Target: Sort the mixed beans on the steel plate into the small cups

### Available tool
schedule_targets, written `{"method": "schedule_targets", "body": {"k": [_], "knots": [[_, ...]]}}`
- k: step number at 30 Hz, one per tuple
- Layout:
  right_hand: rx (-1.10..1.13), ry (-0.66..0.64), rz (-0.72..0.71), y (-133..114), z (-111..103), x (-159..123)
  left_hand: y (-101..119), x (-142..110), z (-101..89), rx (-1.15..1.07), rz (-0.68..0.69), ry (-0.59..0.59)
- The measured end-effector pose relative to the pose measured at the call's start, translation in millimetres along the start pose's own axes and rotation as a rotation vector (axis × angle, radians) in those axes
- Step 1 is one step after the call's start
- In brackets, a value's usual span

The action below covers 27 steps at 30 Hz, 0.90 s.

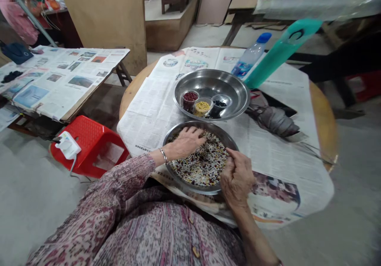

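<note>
The near metal basin holds a mix of white, dark red, yellow and black grains and beans. My left hand, with a bracelet at the wrist, lies palm down on the mix with its fingers stretched out, at the basin's upper left. At the right rim my right hand is curled, index finger and thumb close together over the edge of the mix. What they hold, if anything, is hidden. Just beyond stands a larger metal basin with clear cups of red beans, yellow beans and black beans.
Newspaper covers the round table. Behind the larger basin are a water bottle and a teal sleeve-like object. A grey bundle lies to the right. A red stool bears a power strip. Another person is far left.
</note>
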State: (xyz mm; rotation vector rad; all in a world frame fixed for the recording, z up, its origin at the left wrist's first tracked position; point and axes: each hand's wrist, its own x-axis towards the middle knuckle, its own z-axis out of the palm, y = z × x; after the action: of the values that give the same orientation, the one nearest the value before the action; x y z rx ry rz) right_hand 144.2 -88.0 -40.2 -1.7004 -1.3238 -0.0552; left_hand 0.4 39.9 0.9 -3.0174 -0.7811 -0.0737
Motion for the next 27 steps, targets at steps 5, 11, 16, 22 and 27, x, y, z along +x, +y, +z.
{"method": "schedule_targets", "body": {"k": [5, 11, 16, 22, 27], "knots": [[0.0, -0.007, -0.003, 2, 1, -1, -2, -35, -12.7, -0.054, -0.167, -0.107], [-0.005, -0.027, 0.021, 2, 0, -2, 25, -69, -10.5, -0.274, -0.033, -0.144], [-0.003, -0.02, 0.064, -1, -1, -1, 51, -53, 0.3, -0.245, 0.264, -0.04], [-0.009, -0.023, 0.071, -2, -1, -1, 41, -14, 8.3, -0.078, 0.242, 0.036], [-0.018, -0.02, 0.05, 3, 3, -3, 8, -32, 3.6, -0.077, -0.027, 0.046]]}}
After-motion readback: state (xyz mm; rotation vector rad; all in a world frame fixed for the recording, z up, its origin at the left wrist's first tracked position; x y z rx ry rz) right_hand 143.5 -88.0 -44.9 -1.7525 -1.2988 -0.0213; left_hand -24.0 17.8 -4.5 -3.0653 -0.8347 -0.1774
